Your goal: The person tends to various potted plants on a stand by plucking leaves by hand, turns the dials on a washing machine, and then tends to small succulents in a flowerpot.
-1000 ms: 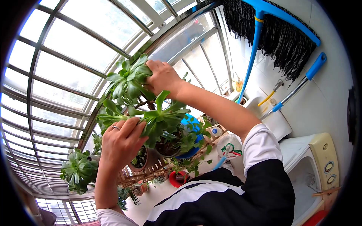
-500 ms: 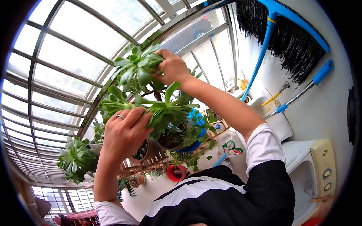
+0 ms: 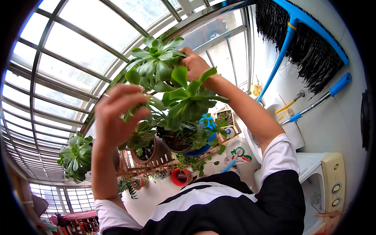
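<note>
A potted succulent with several green leaf rosettes stands before me. At its upper rosette (image 3: 154,58) is my right hand (image 3: 192,65), its fingers curled behind the leaves and their tips hidden. The lower rosette (image 3: 186,103) spreads below that wrist, over a dark pot (image 3: 176,145). My left hand (image 3: 121,111), with a ring on one finger, is smeared by motion. Its fingers are apart and nothing shows in them; it hovers left of the lower rosette, covering some leaves.
Metal window bars (image 3: 74,66) run along the left. More potted plants stand around, including a succulent (image 3: 76,156) at left and a red pot (image 3: 181,178) below. A blue-framed mop (image 3: 309,43), a sink (image 3: 288,129) and a cream-panelled appliance (image 3: 333,176) are on the right.
My left hand has come away from the lower rosette's leaves and its fingers have opened. My right hand stays at the upper rosette. The whole view has shifted slightly.
</note>
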Motion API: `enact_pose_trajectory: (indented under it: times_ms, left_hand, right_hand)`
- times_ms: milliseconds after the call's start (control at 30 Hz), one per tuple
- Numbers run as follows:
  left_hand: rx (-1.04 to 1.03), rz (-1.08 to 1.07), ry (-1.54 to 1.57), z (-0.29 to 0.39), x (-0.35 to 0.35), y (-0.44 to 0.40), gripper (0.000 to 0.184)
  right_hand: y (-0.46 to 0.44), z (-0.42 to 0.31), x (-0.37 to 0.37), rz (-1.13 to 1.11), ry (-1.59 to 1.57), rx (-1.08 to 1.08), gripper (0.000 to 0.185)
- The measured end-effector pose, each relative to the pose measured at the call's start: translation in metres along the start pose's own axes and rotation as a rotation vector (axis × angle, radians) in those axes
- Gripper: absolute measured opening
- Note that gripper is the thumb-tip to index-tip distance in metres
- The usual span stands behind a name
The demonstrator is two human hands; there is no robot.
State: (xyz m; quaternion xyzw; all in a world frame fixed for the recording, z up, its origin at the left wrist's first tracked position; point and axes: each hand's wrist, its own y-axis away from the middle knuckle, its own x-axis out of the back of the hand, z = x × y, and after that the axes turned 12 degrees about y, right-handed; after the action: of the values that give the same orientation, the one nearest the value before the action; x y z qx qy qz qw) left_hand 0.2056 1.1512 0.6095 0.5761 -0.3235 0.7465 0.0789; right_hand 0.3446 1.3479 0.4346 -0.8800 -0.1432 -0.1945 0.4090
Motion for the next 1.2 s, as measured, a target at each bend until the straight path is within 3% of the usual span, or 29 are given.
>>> enact_pose_trajectory:
  times_ms: [67, 133, 267, 367, 467, 567, 667, 867, 933, 1000, 1100, 1200]
  left_hand:
    - [0.225, 0.139, 0.168, -0.033, 0.019, -0.009, 0.014]
    - [0.491, 0.190, 0.171, -0.048, 0.032, -0.032, 0.019]
    - [0.633, -0.046, 0.421, -0.129, 0.022, -0.053, 0.029]
    - [0.720, -0.352, 0.409, -0.166, 0.004, -0.066, 0.033]
    - [0.697, -0.318, 0.663, -0.163, -0.011, -0.071, 0.031]
    - [0.785, -0.337, 0.487, -0.184, -0.013, -0.078, 0.032]
    - [0.944, -0.259, 0.559, -0.199, -0.015, -0.084, 0.032]
    - [0.899, -0.451, 0.445, -0.203, -0.010, -0.100, 0.030]
    - [0.925, -0.647, 0.302, -0.193, -0.006, -0.113, 0.031]
    - [0.870, -0.706, 0.243, -0.196, -0.006, -0.118, 0.035]
    - [0.671, -1.000, 0.065, -0.215, -0.015, -0.129, 0.039]
    - [0.779, -1.066, 0.175, -0.199, -0.017, -0.136, 0.039]
  right_hand:
    - [0.002, 0.002, 0.003, -0.015, -0.030, -0.024, 0.030]
    - [0.003, 0.001, 0.007, -0.030, -0.060, -0.047, 0.033]
    - [0.010, -0.006, 0.008, -0.033, -0.039, -0.067, 0.029]
    - [0.017, -0.015, 0.013, -0.019, -0.041, -0.043, 0.027]
    - [0.020, -0.019, 0.013, -0.010, -0.010, -0.015, 0.024]
    - [0.022, -0.024, 0.019, -0.042, -0.022, -0.050, 0.024]
    - [0.025, -0.026, 0.027, -0.062, -0.064, 0.020, 0.020]
    - [0.025, -0.031, 0.025, -0.050, -0.087, 0.032, 0.016]
    - [0.024, -0.029, 0.020, 0.007, -0.067, 0.098, 0.012]
    - [0.024, -0.032, 0.020, 0.026, -0.082, 0.133, 0.012]
    - [0.023, -0.036, 0.021, -0.010, -0.066, 0.105, 0.013]
    - [0.024, -0.033, 0.021, 0.000, -0.057, 0.089, 0.013]
